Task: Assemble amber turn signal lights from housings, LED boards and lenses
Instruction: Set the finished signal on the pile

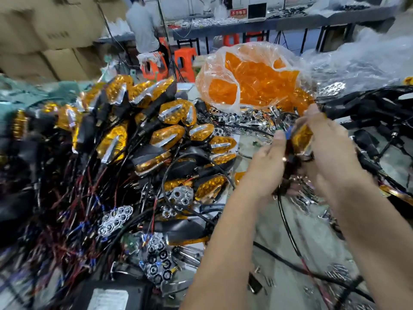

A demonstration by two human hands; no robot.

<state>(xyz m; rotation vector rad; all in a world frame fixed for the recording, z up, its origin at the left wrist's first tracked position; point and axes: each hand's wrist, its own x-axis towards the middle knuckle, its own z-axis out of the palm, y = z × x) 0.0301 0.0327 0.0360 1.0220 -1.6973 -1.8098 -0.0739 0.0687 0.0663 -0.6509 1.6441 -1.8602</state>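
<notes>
A heap of finished turn signals (143, 135), amber faces and black stems tangled with red and black wires, fills the bench's left half. Behind the hands sits a clear bag of amber lenses (252, 86) (open at the top). Right of centre, the left hand (266, 166) and right hand (330, 148) both close around one amber light (301, 137), held above the bench. A black cable (288, 224) hangs below it.
</notes>
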